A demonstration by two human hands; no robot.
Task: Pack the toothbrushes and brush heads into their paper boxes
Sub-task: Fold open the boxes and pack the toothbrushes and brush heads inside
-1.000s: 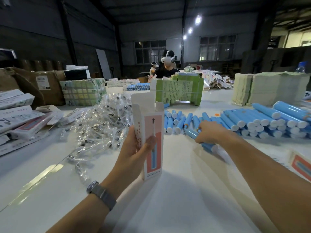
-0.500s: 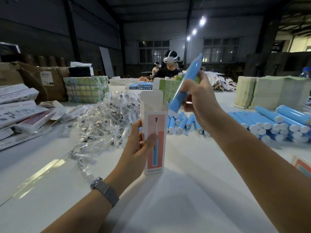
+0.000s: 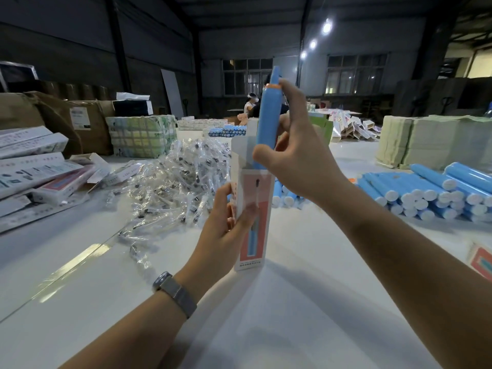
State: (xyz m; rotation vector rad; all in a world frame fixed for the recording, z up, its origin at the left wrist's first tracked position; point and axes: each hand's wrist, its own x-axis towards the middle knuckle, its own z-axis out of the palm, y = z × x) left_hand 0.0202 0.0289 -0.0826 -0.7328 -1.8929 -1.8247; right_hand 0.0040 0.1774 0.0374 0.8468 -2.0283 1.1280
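Observation:
My left hand [image 3: 226, 222] grips a tall white and pink paper box [image 3: 259, 206] that stands upright on the white table [image 3: 292, 302], its top flap open. My right hand [image 3: 292, 155] holds a blue toothbrush handle [image 3: 269, 115] upright, its lower end just inside the box's open top. A heap of brush heads in clear wrappers [image 3: 175, 187] lies left of the box. Blue toothbrush handles [image 3: 426, 190] are stacked on the right, and more lie behind the box.
Flat and filled boxes [image 3: 32, 166] pile up at the far left beside brown cartons [image 3: 66, 121]. A green wrapped bundle [image 3: 141, 134] and stacks of folded sheets [image 3: 431, 139] stand further back. Another box [image 3: 482, 259] lies at the right edge. People work at the far end.
My right hand picked a blue handle from the pile, lifted it, turned it upright and brought its lower end into the box's open top. My left hand kept the box standing.

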